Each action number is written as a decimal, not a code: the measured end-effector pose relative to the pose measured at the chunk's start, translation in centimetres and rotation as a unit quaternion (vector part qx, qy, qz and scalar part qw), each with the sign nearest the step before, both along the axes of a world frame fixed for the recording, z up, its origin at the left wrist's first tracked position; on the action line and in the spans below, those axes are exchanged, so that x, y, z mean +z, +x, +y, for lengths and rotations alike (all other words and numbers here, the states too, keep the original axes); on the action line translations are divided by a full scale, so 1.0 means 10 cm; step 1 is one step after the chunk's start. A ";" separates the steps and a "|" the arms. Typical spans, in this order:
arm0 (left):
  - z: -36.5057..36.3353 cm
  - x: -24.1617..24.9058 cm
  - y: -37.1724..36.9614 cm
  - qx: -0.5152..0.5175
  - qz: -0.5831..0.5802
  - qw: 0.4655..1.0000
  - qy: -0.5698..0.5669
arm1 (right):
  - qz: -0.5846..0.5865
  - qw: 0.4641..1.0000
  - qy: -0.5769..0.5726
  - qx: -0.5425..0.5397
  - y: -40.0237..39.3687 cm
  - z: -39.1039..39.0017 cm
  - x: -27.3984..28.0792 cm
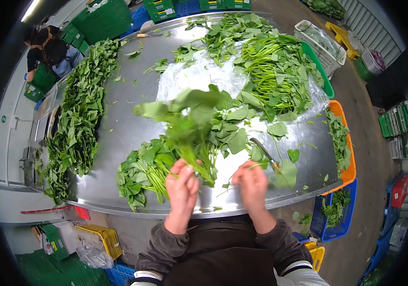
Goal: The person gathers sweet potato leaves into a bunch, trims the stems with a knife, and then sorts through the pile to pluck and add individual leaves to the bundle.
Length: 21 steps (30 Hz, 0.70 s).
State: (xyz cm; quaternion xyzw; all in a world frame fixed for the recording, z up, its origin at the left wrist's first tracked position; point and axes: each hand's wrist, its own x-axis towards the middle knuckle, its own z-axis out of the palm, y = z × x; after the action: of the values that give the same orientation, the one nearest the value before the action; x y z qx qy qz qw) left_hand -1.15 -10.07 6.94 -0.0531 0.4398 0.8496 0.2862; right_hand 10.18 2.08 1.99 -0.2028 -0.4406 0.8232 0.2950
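Observation:
My left hand (pixel 183 183) is closed round the stems of a bunch of leafy greens (pixel 189 126), its leaves blurred and pointing away from me. Fingers pinched, my right hand (pixel 251 183) has a thin green stem at its fingertips, with a broad leaf (pixel 286 175) to its right. Just beyond that hand lies a curved knife (pixel 263 148), its handle partly behind the leaf. Left of my left hand, a pile of cut greens (pixel 142 174) rests near the metal table's (pixel 127 114) front edge.
A large heap of greens (pixel 275 71) lies on clear plastic (pixel 204 71) at the back right. Bunches form a long row (pixel 77 114) along the left side. An orange crate (pixel 349 157) and a blue crate (pixel 331 232) flank the right edge. Another person (pixel 53 50) works at the far left.

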 end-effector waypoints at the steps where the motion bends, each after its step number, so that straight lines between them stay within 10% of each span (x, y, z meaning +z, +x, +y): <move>1: -0.08 -0.07 -0.11 0.014 -0.003 0.999 0.032 | 0.047 0.993 -0.085 -0.074 -0.07 0.08 0.01; 4: -0.17 -0.13 -0.16 0.002 -0.014 0.999 0.043 | -0.065 0.964 -0.257 0.025 -0.15 0.25 0.15; 7: -0.11 -0.15 -0.06 -0.087 -0.104 0.988 0.075 | -0.182 0.931 -0.059 0.312 -0.19 0.20 0.18; 21: 0.06 -0.15 0.08 -0.039 -0.071 0.994 -0.066 | -0.181 0.968 0.170 0.034 -0.26 -0.22 0.27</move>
State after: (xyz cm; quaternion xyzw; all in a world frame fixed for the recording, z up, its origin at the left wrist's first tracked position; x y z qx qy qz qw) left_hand -0.38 -9.42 5.45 -0.1152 0.4754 0.8007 0.3459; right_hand 7.54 -0.16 4.66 -0.2806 -0.6266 0.6953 0.2124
